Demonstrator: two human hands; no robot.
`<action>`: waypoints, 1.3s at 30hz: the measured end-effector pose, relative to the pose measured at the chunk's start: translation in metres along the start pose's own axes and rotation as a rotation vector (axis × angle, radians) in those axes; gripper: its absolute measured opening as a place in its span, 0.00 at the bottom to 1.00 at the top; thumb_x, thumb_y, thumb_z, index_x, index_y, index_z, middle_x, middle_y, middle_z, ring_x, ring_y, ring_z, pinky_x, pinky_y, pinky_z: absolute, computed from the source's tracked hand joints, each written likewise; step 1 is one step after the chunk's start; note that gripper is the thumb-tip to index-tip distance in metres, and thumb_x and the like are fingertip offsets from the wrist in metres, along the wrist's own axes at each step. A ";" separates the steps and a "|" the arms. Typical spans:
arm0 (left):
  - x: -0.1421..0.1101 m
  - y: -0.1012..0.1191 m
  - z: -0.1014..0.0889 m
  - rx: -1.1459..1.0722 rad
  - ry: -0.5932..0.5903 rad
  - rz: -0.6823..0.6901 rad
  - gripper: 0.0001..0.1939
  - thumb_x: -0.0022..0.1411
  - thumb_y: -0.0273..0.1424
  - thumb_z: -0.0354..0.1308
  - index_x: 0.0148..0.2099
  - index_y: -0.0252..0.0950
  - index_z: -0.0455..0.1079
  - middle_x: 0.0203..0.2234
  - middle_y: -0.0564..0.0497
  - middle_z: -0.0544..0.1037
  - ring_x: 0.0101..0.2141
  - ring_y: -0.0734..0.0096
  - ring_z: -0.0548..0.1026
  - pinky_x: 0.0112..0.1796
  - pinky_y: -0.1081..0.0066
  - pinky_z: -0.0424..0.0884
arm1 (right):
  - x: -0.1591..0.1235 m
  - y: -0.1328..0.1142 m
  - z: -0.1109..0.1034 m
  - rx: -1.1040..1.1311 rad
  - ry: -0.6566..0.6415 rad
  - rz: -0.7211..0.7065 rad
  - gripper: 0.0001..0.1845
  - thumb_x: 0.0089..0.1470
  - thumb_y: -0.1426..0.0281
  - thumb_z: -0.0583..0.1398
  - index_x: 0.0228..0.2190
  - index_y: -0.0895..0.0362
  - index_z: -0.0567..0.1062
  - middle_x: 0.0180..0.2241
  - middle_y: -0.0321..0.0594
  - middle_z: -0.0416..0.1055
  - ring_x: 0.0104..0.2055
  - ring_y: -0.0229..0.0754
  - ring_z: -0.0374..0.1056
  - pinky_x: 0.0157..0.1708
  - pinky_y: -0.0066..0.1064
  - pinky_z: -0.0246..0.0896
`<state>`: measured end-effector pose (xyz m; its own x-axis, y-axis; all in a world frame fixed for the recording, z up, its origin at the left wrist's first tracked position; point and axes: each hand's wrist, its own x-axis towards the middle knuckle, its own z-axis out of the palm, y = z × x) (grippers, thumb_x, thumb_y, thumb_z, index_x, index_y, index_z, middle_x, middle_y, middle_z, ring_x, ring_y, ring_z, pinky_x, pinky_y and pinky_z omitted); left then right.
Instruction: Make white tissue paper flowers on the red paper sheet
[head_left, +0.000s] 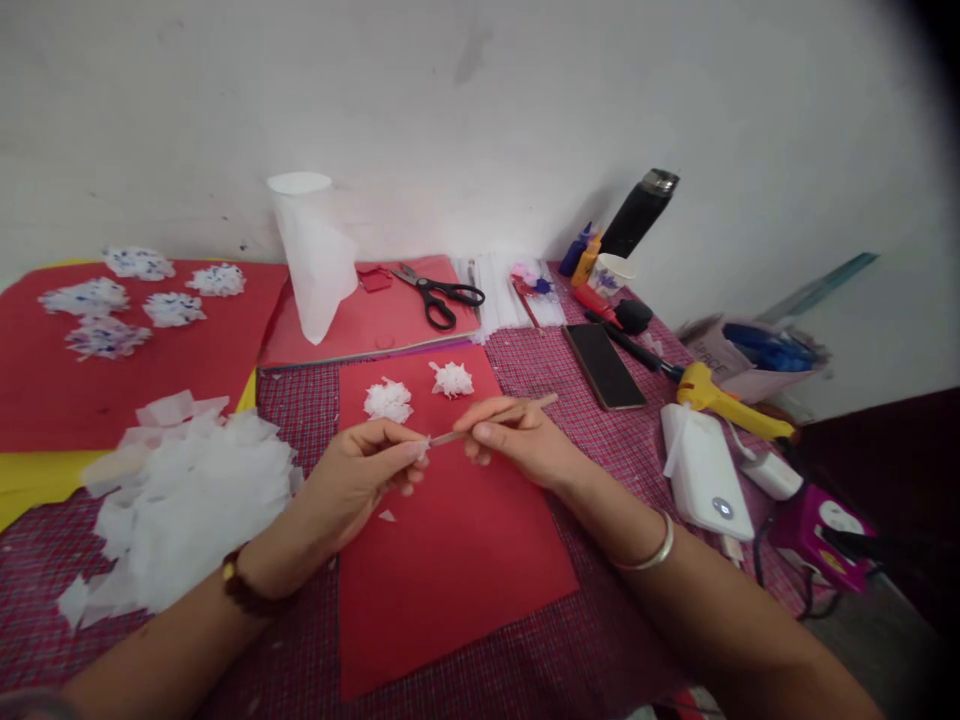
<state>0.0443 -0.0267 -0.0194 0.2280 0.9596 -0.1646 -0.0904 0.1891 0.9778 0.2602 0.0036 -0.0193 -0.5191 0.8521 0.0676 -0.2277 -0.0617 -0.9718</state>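
Left forearm (172, 625): bare, rising from the lower left corner and slanting up to the right.
Left wrist (281, 560): roughly in line with the forearm.
Left hand (364, 465): thumb and index finger pinched together, tips pointing right; other fingers curled beneath.
Right forearm (720, 610): bare, reaching in from the lower right.
Right hand (521, 440): thumb pressed toward a bent index finger, pointing left; remaining fingers folded below.
Both hands: facing each other, near but apart.

The left wrist (291, 548) bore a dark bracelet (241, 592) with gold-coloured detail; a silver-coloured bangle (667, 546) encircled the right forearm (716, 580).
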 end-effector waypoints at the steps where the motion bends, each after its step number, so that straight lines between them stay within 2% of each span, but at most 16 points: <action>1: 0.001 -0.001 0.001 -0.146 -0.015 -0.124 0.05 0.54 0.31 0.66 0.30 0.36 0.75 0.20 0.54 0.77 0.20 0.79 0.73 0.22 0.80 0.69 | -0.001 -0.002 -0.002 -0.123 -0.025 -0.051 0.08 0.56 0.66 0.63 0.37 0.54 0.80 0.28 0.36 0.76 0.27 0.32 0.69 0.28 0.25 0.66; 2: 0.002 -0.003 0.002 -0.250 -0.017 -0.208 0.06 0.51 0.31 0.69 0.30 0.35 0.76 0.22 0.53 0.78 0.21 0.80 0.74 0.24 0.81 0.70 | -0.003 -0.003 -0.003 -0.244 -0.040 -0.109 0.08 0.58 0.67 0.62 0.38 0.54 0.80 0.30 0.37 0.77 0.29 0.34 0.70 0.30 0.27 0.67; 4: 0.002 -0.006 0.003 -0.363 0.005 -0.279 0.09 0.49 0.31 0.71 0.35 0.35 0.78 0.28 0.50 0.81 0.27 0.78 0.77 0.31 0.79 0.74 | -0.005 -0.003 -0.004 -0.477 -0.038 -0.247 0.09 0.60 0.70 0.59 0.39 0.54 0.80 0.34 0.40 0.78 0.34 0.36 0.72 0.35 0.31 0.68; 6: 0.001 -0.009 0.005 -0.378 0.005 -0.283 0.13 0.51 0.31 0.70 0.41 0.37 0.78 0.35 0.48 0.83 0.33 0.74 0.79 0.38 0.75 0.75 | -0.005 0.002 -0.005 -0.703 -0.015 -0.383 0.11 0.61 0.72 0.57 0.40 0.54 0.79 0.35 0.42 0.78 0.36 0.39 0.73 0.38 0.34 0.69; 8: 0.000 -0.012 0.007 -0.293 -0.047 -0.262 0.15 0.54 0.31 0.67 0.45 0.37 0.77 0.39 0.46 0.82 0.35 0.72 0.79 0.41 0.71 0.75 | -0.004 0.008 -0.007 -0.891 0.010 -0.453 0.12 0.61 0.72 0.56 0.42 0.54 0.78 0.36 0.43 0.78 0.37 0.41 0.73 0.38 0.37 0.69; 10: -0.002 -0.013 0.009 -0.137 -0.118 -0.218 0.13 0.56 0.30 0.65 0.44 0.37 0.78 0.38 0.47 0.82 0.34 0.71 0.79 0.41 0.69 0.74 | -0.003 0.013 -0.010 -1.018 0.045 -0.458 0.13 0.62 0.72 0.54 0.44 0.54 0.77 0.36 0.44 0.77 0.37 0.42 0.72 0.37 0.37 0.69; 13: -0.003 -0.014 0.013 0.102 -0.195 -0.140 0.08 0.56 0.30 0.63 0.40 0.38 0.78 0.32 0.50 0.82 0.33 0.69 0.78 0.38 0.68 0.73 | 0.000 0.019 -0.014 -1.137 0.054 -0.413 0.15 0.65 0.71 0.51 0.44 0.56 0.76 0.37 0.46 0.76 0.37 0.41 0.72 0.37 0.35 0.68; 17: -0.005 -0.014 0.016 0.301 -0.227 -0.060 0.06 0.56 0.30 0.60 0.37 0.38 0.77 0.28 0.52 0.80 0.32 0.68 0.76 0.34 0.69 0.70 | 0.000 0.021 -0.013 -1.249 0.044 -0.345 0.16 0.66 0.69 0.51 0.45 0.56 0.76 0.38 0.47 0.76 0.38 0.41 0.72 0.37 0.33 0.67; 23: -0.006 -0.016 0.014 0.407 -0.275 0.010 0.08 0.60 0.32 0.56 0.38 0.37 0.75 0.30 0.51 0.79 0.32 0.68 0.75 0.34 0.69 0.69 | 0.000 0.022 -0.012 -1.324 0.049 -0.314 0.17 0.67 0.70 0.50 0.48 0.58 0.76 0.41 0.49 0.75 0.39 0.42 0.71 0.38 0.32 0.66; 29: -0.004 -0.015 0.013 0.521 -0.396 0.148 0.09 0.60 0.27 0.54 0.38 0.39 0.76 0.35 0.49 0.79 0.37 0.66 0.76 0.40 0.66 0.69 | 0.003 0.024 -0.012 -1.389 0.063 -0.275 0.17 0.66 0.72 0.50 0.48 0.56 0.76 0.42 0.47 0.75 0.40 0.43 0.70 0.40 0.33 0.65; 32: -0.004 -0.015 0.012 0.532 -0.420 0.166 0.10 0.60 0.26 0.54 0.39 0.39 0.76 0.36 0.49 0.79 0.38 0.66 0.76 0.41 0.66 0.69 | 0.006 0.024 -0.014 -1.393 0.058 -0.263 0.18 0.66 0.72 0.49 0.48 0.57 0.76 0.43 0.48 0.75 0.41 0.44 0.70 0.40 0.35 0.65; 36: -0.004 -0.014 0.011 0.534 -0.412 0.146 0.09 0.60 0.27 0.54 0.39 0.39 0.76 0.36 0.49 0.80 0.37 0.66 0.76 0.39 0.67 0.70 | 0.004 0.021 -0.014 -1.252 0.095 -0.308 0.16 0.65 0.70 0.51 0.46 0.55 0.77 0.41 0.46 0.75 0.40 0.43 0.71 0.40 0.35 0.65; 39: -0.004 -0.016 0.013 0.508 -0.397 0.141 0.08 0.60 0.28 0.55 0.38 0.39 0.76 0.35 0.49 0.80 0.36 0.66 0.76 0.38 0.68 0.70 | 0.000 0.019 -0.011 -1.007 0.230 -0.356 0.12 0.64 0.68 0.53 0.41 0.54 0.76 0.37 0.42 0.75 0.38 0.41 0.71 0.40 0.34 0.66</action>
<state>0.0577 -0.0364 -0.0330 0.5962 0.8003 -0.0646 0.3007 -0.1480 0.9422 0.2646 0.0083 -0.0400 -0.3665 0.8199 0.4398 0.4983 0.5722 -0.6514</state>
